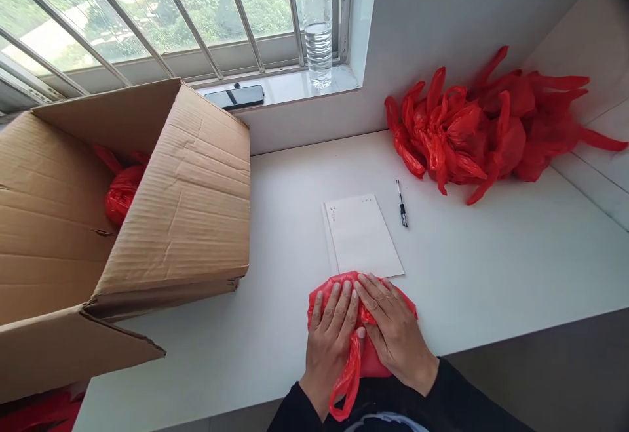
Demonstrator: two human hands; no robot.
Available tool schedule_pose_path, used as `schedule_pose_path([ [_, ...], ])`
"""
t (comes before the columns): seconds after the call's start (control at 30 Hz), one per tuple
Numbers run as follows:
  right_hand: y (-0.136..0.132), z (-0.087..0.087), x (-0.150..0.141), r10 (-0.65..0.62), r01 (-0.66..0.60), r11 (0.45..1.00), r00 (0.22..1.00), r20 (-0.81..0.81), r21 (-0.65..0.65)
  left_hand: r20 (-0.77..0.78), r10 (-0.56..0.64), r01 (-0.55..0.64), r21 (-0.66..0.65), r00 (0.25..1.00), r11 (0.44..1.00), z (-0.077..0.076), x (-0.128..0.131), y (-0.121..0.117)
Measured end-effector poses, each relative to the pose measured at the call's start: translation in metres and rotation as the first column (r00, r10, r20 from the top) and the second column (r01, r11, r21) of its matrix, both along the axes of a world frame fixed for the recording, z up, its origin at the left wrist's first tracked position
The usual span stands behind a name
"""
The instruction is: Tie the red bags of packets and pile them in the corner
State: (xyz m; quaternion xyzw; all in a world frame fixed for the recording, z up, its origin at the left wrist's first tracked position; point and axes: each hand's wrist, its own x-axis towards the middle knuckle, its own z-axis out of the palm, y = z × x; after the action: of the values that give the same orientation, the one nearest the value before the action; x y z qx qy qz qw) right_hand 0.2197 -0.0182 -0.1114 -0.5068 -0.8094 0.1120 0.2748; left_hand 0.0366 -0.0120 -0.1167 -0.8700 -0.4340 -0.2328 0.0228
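A red plastic bag (322,291) lies on the white table (491,274) at its near edge. My left hand (330,332) lies flat on the bag's left half, fingers stretched forward. My right hand (392,327) presses flat on the right half, its fingers touching those of the left. A loop of the bag's handle (346,379) hangs down between my wrists over the table edge. Just beyond the bag lies a white sheet of paper (361,234), its near edge touching the bag.
A black pen (401,204) lies right of the paper. A pile of red plastic bags (486,127) sits at the back right. An open cardboard box (191,202) at left holds a red bag (122,189). A water bottle (317,25) and phone (234,96) rest on the windowsill.
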Motion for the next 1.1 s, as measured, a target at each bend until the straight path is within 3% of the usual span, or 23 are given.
schedule_pose_path([
  [0.63, 0.006, -0.011, 0.001, -0.006, 0.012, 0.996, 0.998, 0.069, -0.091, 0.033, 0.025, -0.023, -0.069, 0.999, 0.997, 0.003, 0.009, 0.008],
  [0.87, 0.003, -0.009, 0.000, 0.000, -0.003, 0.992, 1.000, -0.021, -0.126, 0.071, 0.022, -0.018, -0.063, 0.997, 0.998, -0.001, 0.008, 0.006],
  [1.0, -0.002, -0.018, 0.021, -0.125, 0.097, 0.984, 0.974, -0.186, -0.151, 0.070, 0.044, -0.047, 0.031, 0.997, 0.998, -0.004, -0.004, -0.006],
  [1.1, 0.012, -0.029, 0.043, -0.258, 0.216, 0.961, 0.926, -0.275, -0.174, 0.022, 0.074, -0.075, 0.068, 0.997, 0.995, 0.000, -0.017, -0.013],
])
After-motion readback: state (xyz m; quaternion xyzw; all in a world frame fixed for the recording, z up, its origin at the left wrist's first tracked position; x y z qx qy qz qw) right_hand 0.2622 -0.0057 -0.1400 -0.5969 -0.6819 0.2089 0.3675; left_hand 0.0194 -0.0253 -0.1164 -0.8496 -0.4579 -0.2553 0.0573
